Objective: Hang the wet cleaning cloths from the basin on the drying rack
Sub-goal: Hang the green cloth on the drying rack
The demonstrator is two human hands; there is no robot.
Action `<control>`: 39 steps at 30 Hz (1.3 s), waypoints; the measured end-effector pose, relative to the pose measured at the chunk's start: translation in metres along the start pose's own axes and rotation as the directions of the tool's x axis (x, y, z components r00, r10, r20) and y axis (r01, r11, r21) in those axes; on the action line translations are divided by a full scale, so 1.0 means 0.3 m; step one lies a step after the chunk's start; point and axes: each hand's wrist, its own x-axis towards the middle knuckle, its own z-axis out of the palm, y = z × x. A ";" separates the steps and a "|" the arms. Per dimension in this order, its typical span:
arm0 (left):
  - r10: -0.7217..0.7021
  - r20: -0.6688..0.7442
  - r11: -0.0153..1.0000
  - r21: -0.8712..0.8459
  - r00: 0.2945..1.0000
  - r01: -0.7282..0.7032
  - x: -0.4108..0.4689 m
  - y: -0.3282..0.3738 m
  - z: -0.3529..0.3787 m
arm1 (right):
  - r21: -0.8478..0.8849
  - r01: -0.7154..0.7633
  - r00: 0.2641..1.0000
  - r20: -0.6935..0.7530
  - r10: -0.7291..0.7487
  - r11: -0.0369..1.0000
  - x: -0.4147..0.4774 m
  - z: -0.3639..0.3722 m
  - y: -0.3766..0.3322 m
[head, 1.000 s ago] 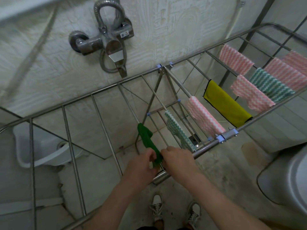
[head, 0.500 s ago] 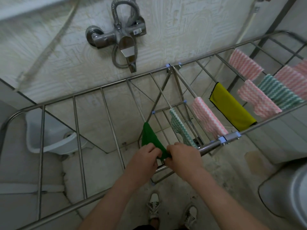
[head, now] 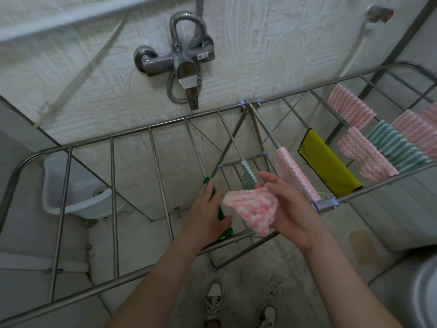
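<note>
At mid-left of the frame, a grey basin [head: 71, 200] sits on the floor beneath the steel drying rack [head: 113, 185], whose rails run across the whole picture. Just left of centre, the left hand [head: 208, 209] lies with straight fingers on a green cloth [head: 221, 210] draped over a rail, not gripping it. Beside it at centre, the right hand [head: 293, 209] grasps a bunched pink-and-white cloth [head: 250, 207], just right of the green one. Above it a teal-striped cloth [head: 248, 177] hangs on a rail; farther right hang a pink cloth [head: 295, 178], a yellow cloth [head: 328, 166] and more striped cloths [head: 387, 150] toward the right edge.
</note>
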 end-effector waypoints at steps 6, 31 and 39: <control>-0.161 0.009 0.480 -0.873 0.987 0.086 -0.052 0.107 -0.178 | 0.292 0.017 0.995 0.089 -0.045 0.956 0.012 0.029 0.016; -0.252 -0.114 0.441 -0.898 0.961 0.009 -0.120 0.206 -0.334 | -0.220 0.123 0.983 -0.105 -0.149 0.968 0.049 0.199 0.029; -0.323 -0.055 0.048 -0.998 0.945 -0.042 -0.131 0.110 -0.407 | -0.970 0.241 0.832 0.192 -0.520 0.026 0.044 0.230 0.006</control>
